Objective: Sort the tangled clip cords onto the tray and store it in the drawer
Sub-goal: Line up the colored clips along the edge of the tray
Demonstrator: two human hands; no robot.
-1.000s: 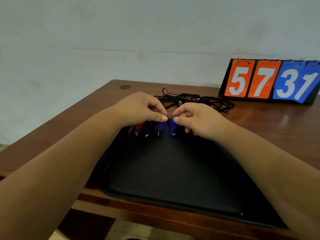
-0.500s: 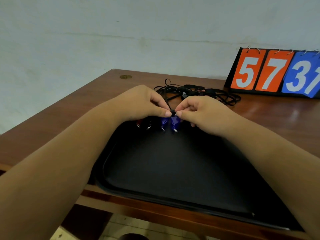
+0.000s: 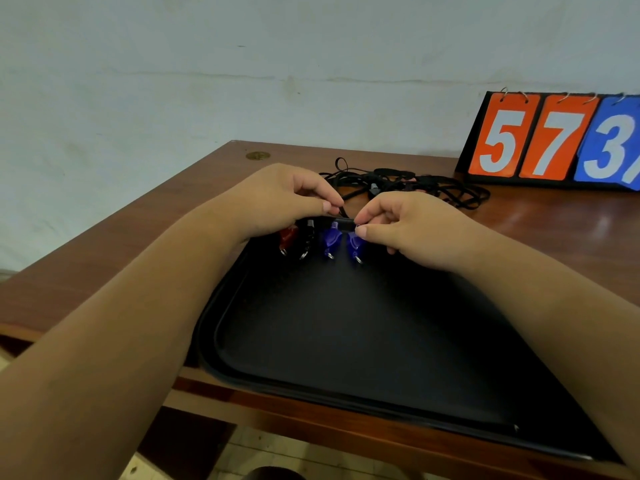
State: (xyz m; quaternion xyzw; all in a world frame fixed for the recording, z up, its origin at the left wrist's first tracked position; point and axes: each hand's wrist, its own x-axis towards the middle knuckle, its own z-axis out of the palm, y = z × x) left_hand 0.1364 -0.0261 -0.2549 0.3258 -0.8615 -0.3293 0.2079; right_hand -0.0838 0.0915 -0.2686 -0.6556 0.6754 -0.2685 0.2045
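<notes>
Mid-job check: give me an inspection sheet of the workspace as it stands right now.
Surface: wooden table, glossy brown top.
Job's things: black tray at the near edge; red clip, black clip and two blue clips in a row at its far end.
Clutter: flip scoreboard far right; brass disc far left.
Grippers: left hand and right hand pinch a black cord between them.
Cables: tangled cords on the table behind the hands.
Surroundings: pale wall; drawer not seen.
</notes>
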